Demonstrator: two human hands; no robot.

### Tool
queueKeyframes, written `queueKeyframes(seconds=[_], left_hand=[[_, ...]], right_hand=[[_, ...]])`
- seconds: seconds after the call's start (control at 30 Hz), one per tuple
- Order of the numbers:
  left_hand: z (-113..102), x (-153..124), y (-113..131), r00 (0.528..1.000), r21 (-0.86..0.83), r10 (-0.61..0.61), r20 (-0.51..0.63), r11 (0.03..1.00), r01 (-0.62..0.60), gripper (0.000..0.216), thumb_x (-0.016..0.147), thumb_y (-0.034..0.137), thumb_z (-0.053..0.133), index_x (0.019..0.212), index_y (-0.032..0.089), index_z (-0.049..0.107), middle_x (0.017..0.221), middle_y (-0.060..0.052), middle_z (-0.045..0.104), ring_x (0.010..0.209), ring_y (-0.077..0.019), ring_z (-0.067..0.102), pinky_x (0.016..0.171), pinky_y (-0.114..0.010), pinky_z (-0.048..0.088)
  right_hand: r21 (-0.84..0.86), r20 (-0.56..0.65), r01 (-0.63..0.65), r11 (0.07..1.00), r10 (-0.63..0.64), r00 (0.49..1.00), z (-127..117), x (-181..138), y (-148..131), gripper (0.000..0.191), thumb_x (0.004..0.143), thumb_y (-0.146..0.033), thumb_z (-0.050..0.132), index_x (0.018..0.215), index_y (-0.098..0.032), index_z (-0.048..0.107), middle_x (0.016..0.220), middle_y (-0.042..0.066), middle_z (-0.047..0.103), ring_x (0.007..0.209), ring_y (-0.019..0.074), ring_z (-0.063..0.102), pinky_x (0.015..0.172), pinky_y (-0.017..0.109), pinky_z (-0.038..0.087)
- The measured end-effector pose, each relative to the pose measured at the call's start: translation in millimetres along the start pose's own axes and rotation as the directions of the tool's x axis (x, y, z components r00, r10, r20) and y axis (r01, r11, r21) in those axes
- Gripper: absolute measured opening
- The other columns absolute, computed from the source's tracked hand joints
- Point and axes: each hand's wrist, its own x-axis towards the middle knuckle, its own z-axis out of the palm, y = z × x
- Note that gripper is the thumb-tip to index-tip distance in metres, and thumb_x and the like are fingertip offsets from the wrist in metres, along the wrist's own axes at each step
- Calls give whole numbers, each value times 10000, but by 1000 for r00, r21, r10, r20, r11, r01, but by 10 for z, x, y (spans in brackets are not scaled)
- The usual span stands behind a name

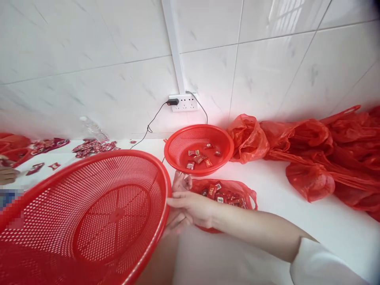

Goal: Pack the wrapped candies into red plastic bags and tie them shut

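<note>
A large red mesh basket [89,206] is tilted up in the foreground, and nothing lies in it. My right hand [192,208] reaches in from the right in a white sleeve and pinches the basket's right rim. My left hand [181,183] shows just behind that rim with its fingers curled; what they hold is hidden. Beside both hands lies a red plastic bag [234,190] with wrapped candies in it. Behind it stands a small red basket [178,148] holding several candies.
A heap of red plastic bags [320,154] fills the right side along the tiled wall. A wall socket [184,103] has a charger and cable plugged in. Loose candies [92,147] and a plastic bottle [92,128] lie at the back left. Another person's hand [7,175] is at the left edge.
</note>
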Motion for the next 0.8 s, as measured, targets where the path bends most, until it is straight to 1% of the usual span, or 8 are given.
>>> queueKeyframes(seconds=[0.1,0.27,0.37,0.47,0.57,0.63,0.7,0.8], left_hand=[[7,20,19,998,-106,-26,55,994,32,191,925,252,414,972,227,598,768,-2,569,481,-90,446,409,-242,265],[40,-39,33,999,-213,-18,40,977,27,146,872,302,426,904,214,537,765,-7,545,501,-98,434,436,-258,251],[49,-48,34,999,-238,-24,24,971,29,162,828,370,481,868,214,498,739,0,531,483,-94,419,432,-241,249],[52,-43,45,998,-283,-56,18,957,59,208,776,393,544,851,211,478,730,5,532,477,-87,425,430,-218,258],[52,-40,54,996,-309,-83,20,947,85,225,778,407,545,867,207,495,733,2,539,479,-87,432,436,-213,274],[46,-37,45,996,-274,-87,5,958,85,237,789,428,536,860,205,504,733,3,541,477,-85,432,436,-212,274],[28,-31,28,998,-178,-50,-44,983,42,243,796,441,545,823,204,498,718,12,538,470,-80,429,436,-210,268],[-27,-22,34,989,105,79,-125,992,-66,220,811,411,562,773,206,491,663,30,522,468,-85,422,447,-212,270]], right_hand=[[3,30,-82,997,82,996,100,250,111,233,935,-290,511,1028,-110,626,839,91,728,610,143,711,555,214,562],[-31,155,-97,995,101,983,183,582,285,269,926,-347,549,1057,-126,631,941,98,730,683,151,727,654,240,565],[-69,182,-100,993,111,977,244,734,331,285,911,-370,576,1055,-130,631,996,100,722,696,148,727,658,232,557],[-68,143,-84,994,93,985,316,896,333,253,925,-333,553,1055,-128,623,1003,102,715,657,134,718,611,221,550],[-65,27,-88,994,90,996,354,1084,327,206,927,-275,537,1049,-130,620,1020,104,703,628,127,702,570,238,551],[-91,-3,-68,993,68,998,346,1190,331,195,888,-250,585,1048,-146,625,1084,96,681,694,128,697,573,243,557],[-145,12,-31,989,33,999,318,1245,341,365,796,-265,695,1138,-176,602,1191,91,635,835,144,686,609,242,564],[-281,47,-30,959,45,998,275,1167,346,867,644,-345,818,1397,-224,406,1295,110,565,1027,184,640,661,236,562]])
